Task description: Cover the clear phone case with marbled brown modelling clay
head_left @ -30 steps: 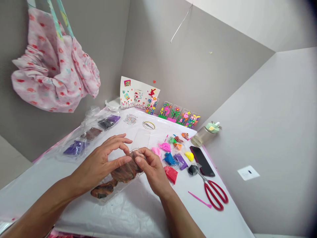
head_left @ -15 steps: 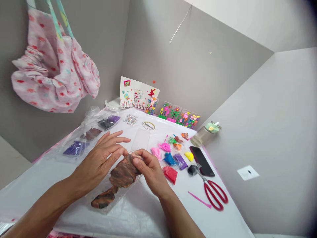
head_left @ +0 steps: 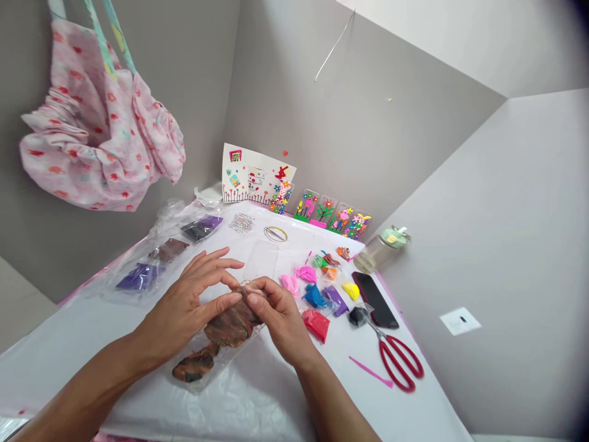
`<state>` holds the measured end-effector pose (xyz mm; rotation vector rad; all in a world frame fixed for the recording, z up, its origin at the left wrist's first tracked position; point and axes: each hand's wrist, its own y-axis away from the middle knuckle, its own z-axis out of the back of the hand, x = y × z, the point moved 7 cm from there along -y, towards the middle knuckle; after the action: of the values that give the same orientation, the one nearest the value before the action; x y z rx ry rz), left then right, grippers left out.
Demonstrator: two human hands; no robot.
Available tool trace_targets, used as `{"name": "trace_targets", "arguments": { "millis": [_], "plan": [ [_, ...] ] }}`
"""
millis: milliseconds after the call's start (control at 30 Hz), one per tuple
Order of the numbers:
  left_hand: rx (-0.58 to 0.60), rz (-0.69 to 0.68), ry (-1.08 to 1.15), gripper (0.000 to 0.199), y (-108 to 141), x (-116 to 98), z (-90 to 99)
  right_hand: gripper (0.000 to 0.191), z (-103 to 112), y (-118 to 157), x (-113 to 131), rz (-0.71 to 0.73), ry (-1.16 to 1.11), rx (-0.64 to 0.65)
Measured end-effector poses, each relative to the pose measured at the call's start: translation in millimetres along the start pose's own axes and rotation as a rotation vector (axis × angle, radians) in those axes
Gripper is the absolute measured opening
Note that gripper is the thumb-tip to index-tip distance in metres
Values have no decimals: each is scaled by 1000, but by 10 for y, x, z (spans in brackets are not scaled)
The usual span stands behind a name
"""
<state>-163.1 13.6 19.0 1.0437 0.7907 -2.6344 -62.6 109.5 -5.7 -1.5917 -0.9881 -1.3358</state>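
Both hands are at a piece of brown and black marbled clay (head_left: 230, 328), which lies along clear, crinkled plastic. My right hand (head_left: 280, 313) pinches its upper end between thumb and fingers. My left hand (head_left: 197, 291) has its thumb on the clay and the index fingertip at the upper edge, touching near the right fingers; its other fingers stretch out above. A narrower lobe of the clay (head_left: 196, 365) reaches down to the left. The fingers cover part of the upper end. Just beyond the hands a clear flat case (head_left: 261, 259) lies on the table.
Several coloured clay packets, such as a red one (head_left: 316, 325), lie to the right beside red-handled scissors (head_left: 400, 362) and a phone (head_left: 375, 299). A bottle (head_left: 380, 250) stands behind. Plastic-wrapped packets (head_left: 140, 277) are at the left. Decorated clear cases (head_left: 325, 212) lean against the wall.
My left thumb has moved down onto the clay, and the left index finger has bent closer to its upper edge. My right hand keeps its pinch. The lower lobe has shifted slightly.
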Motion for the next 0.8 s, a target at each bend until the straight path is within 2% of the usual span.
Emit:
{"name": "trace_targets", "arguments": {
  "millis": [333,600,800],
  "plan": [
    [-24,-50,-65,18,29,-118,30,23,-59,18,-44,-50,12,61],
    [-9,-24,-38,24,50,-35,64,21,-49,22,-13,-28,54,85],
    [27,-58,-62,20,48,-85,59,23,-67,29,-23,-45,65,116]
  ]
}}
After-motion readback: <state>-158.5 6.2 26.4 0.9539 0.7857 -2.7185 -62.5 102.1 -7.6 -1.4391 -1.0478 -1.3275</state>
